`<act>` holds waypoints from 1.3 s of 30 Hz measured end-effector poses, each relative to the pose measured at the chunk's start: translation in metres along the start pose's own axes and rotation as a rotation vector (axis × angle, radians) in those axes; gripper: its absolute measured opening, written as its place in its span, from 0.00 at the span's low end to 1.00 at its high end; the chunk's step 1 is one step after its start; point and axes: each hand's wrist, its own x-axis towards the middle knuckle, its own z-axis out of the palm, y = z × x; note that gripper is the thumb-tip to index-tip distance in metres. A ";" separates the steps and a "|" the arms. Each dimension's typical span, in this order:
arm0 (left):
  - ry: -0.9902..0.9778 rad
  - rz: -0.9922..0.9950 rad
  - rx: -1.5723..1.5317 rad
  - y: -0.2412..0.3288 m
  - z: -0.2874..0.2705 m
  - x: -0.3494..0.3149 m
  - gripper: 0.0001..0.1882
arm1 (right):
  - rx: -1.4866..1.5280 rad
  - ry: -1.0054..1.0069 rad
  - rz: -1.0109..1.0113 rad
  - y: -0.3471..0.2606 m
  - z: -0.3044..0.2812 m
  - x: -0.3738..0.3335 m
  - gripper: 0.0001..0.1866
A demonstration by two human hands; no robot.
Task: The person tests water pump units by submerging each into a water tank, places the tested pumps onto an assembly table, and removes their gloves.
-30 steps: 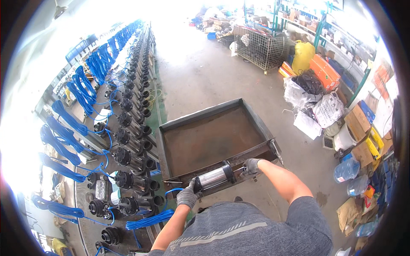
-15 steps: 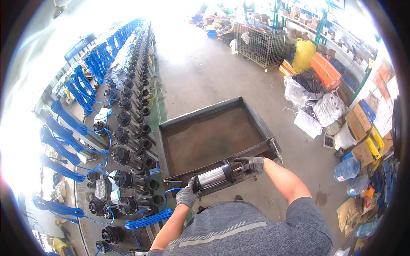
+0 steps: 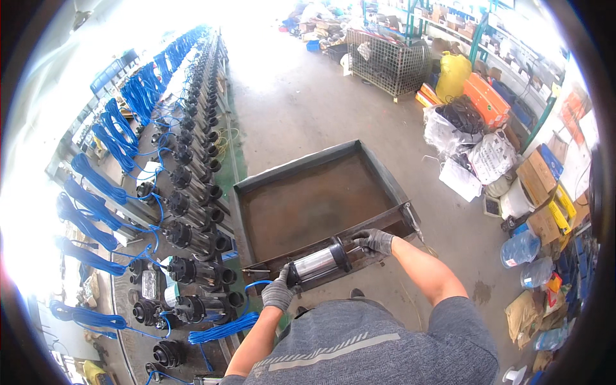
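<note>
In a long workshop, washed white by glare.
Laid with a grey floor, stained dark on the right, and with a green strip beside a long tabletop on the left. Lit hardest at the far end and the left, too glaring there to show detail. Crowded along the right with green-posted shelves, a wire cage, a yellow sack, an orange box, plastic bags, cartons and clear bottles. Heaped at the back with a jumble, too washed out to tell apart.
</note>
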 end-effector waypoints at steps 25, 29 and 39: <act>-0.010 0.034 -0.009 -0.004 -0.005 0.001 0.53 | 0.100 1.205 0.074 0.107 -0.116 -0.018 0.13; 0.080 -0.024 -0.100 -0.036 -0.015 -0.015 0.52 | -0.591 1.247 0.104 0.076 -0.078 -0.051 0.17; 0.118 -0.172 -0.363 -0.090 -0.004 -0.035 0.16 | -1.024 0.499 -0.217 -0.118 0.130 -0.067 0.18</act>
